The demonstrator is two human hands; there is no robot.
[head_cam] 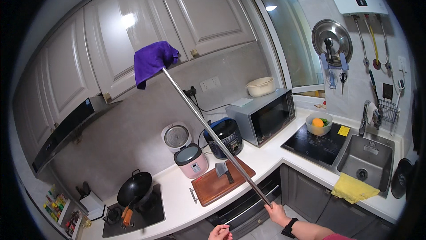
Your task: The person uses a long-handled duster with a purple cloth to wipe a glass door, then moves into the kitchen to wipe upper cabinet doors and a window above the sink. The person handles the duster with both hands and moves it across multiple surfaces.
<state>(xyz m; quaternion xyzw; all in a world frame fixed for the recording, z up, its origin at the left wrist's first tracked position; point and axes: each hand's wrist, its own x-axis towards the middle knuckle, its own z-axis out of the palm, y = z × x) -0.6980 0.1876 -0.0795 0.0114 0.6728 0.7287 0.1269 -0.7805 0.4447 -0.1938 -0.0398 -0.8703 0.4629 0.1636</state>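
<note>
My right hand (277, 214) grips the lower end of a long metal pole (208, 128). The pole slants up and left across the view. A purple cloth (153, 60) is draped over its upper end, which is against or just in front of the lower part of a grey wall cabinet door (131, 28); contact is hard to tell. My left hand (220, 232) is at the bottom edge, partly cut off, with loosely curled fingers and nothing visible in it. Below the pole, a cleaver (223, 172) lies on a wooden cutting board (213, 190).
A pink rice cooker (191, 161), a dark electric cooker (223, 136) and a microwave (266, 116) line the counter. A wok (134, 188) sits on the hob at left, below the range hood (66, 133). To the right are a sink (366, 160), a yellow cloth (354, 188) and an open window (289, 33).
</note>
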